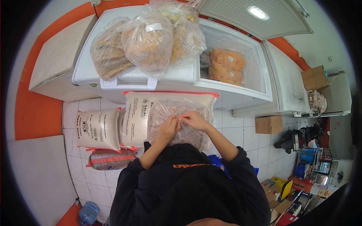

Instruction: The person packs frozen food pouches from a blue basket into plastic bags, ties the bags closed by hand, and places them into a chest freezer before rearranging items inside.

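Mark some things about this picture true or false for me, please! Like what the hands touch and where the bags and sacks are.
1. The left hand and right hand both touch a crinkled clear plastic bag. True.
2. A large white sack with red edges lies right beside a smaller white sack with red edges. True.
3. Bulging clear plastic bags sit on top of the long white chest freezer. True.
4. The freezer is closed all the way. False: one part is open, showing orange packets inside.
5. The brown cardboard box near the freezer is up on a shelf. False: that box is on the tiled floor.
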The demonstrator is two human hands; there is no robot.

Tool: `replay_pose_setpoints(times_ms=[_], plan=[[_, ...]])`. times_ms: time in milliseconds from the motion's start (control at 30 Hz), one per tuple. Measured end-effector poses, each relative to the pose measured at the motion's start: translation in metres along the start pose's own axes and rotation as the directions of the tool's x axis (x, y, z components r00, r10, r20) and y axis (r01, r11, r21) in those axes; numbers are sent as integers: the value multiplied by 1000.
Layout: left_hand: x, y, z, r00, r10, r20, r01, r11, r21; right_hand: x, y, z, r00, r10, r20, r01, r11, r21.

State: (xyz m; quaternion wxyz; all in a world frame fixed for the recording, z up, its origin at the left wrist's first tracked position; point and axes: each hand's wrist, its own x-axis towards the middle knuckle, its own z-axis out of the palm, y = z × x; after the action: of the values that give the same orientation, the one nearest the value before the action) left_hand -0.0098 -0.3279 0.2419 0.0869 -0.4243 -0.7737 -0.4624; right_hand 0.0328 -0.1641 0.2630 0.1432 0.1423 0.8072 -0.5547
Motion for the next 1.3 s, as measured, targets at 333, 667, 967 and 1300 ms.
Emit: replay_pose_setpoints(times_ms=[333,667,967,1300], plan=[[-8,0,4,982,-188,-15,188,982,-19,-23,-17,16,954,-242,-177,173,927,-334],[3,13,-16,995,-30,-95,52,972,229,-21,-15,35,923,-175,-343,55,941,-334],[-8,14,-3,964,-221,-147,233,970,70,-7,-15,3,994,52,95,-32,979,-202],[-18,6,-6,966,-217,-140,217,976,-12,-5,-18,-17,880,231,415,-282,957,65]])
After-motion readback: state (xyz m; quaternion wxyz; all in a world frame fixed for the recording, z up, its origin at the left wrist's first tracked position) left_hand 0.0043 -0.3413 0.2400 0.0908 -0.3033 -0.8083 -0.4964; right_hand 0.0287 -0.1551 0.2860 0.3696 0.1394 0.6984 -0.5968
